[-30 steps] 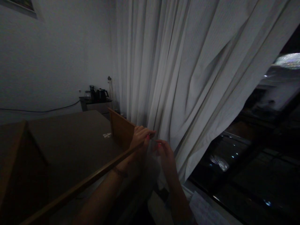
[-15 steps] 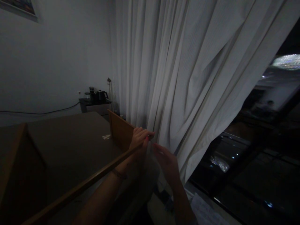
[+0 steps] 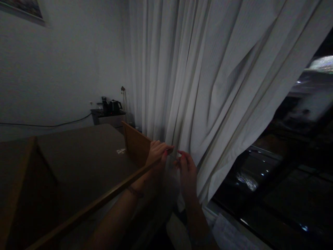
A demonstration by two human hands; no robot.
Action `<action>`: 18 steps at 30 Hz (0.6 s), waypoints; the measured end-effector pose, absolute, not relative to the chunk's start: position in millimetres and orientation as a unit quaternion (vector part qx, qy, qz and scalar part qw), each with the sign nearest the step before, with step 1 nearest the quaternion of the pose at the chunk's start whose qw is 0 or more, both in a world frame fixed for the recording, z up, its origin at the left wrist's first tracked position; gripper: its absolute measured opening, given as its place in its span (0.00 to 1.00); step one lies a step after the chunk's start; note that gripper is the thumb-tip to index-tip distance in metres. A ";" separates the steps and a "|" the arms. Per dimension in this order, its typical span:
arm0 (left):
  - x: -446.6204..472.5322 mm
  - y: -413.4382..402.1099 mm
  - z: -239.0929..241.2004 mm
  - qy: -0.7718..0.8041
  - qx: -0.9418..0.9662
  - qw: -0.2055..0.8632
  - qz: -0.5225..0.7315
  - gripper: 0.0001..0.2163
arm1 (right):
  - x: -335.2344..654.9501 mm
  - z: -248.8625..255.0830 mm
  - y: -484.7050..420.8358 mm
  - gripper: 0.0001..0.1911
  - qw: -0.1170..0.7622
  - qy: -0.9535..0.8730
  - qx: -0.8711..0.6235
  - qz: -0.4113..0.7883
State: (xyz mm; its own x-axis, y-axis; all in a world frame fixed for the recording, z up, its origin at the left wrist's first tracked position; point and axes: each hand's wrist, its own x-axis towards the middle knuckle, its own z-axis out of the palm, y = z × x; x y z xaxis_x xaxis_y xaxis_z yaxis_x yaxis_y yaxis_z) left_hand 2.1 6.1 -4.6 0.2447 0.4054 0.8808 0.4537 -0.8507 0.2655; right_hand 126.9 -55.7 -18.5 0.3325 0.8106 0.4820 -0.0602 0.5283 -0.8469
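In a dim room a white curtain (image 3: 208,86) hangs in folds before a dark window. My left hand (image 3: 156,154) rests on the corner of a wooden rail (image 3: 104,199) of a brown desk, its fingers curled and pinched on the curtain's edge. Just to its right, my right hand (image 3: 186,173) is raised against the curtain's lower folds, fingers close together and touching the cloth near the left fingertips. What exactly lies between the right fingers is too dark to make out.
The brown desk top (image 3: 78,163) with a raised wooden side panel (image 3: 136,144) fills the lower left. A small cabinet with a black kettle (image 3: 113,105) stands against the white wall. A dark window (image 3: 273,173) with reflections lies to the right; white cloth (image 3: 229,236) lies below.
My right hand drew back and down a little, then rose again to the curtain beside my left fingertips. My left hand stayed on the rail corner. The view shifted slightly.
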 end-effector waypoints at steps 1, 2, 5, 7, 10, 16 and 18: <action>2.3 6.3 -4.6 -0.273 -0.789 0.020 -0.550 0.21 | 125.6 -19.3 -55.5 0.15 0.723 -0.477 -0.376 0.328; 2.3 6.4 -4.6 -0.273 -0.790 0.016 -0.549 0.21 | 124.9 -20.5 -55.6 0.16 0.722 -0.469 -0.373 0.347; 2.1 6.1 -4.4 -0.271 -0.790 0.007 -0.550 0.20 | 125.5 -25.7 -56.2 0.15 0.719 -0.477 -0.375 0.340; 1.9 6.2 -4.8 -0.270 -0.790 0.003 -0.551 0.19 | 128.5 -29.9 -56.3 0.13 0.723 -0.495 -0.400 0.269; 1.9 7.9 -6.6 -0.264 -0.793 0.000 -0.549 0.18 | 138.0 -36.3 -54.7 0.09 0.704 -0.544 -0.446 0.098; 2.6 10.5 -8.3 -0.262 -0.789 0.004 -0.555 0.19 | 151.5 -38.2 -52.4 0.11 0.629 -0.631 -0.442 -0.103; 2.4 8.9 -6.6 -0.266 -0.791 0.004 -0.551 0.19 | 145.5 -34.0 -55.8 0.18 0.629 -0.614 -0.475 -0.041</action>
State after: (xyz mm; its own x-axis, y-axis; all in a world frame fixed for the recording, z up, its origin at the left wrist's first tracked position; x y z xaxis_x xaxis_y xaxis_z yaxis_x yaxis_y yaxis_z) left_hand 2.4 8.9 -6.6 0.2500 0.4174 0.8737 0.4251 -0.8580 0.2883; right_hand 145.5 -55.8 -34.0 0.2427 0.5316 0.8115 0.6359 0.5445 -0.5469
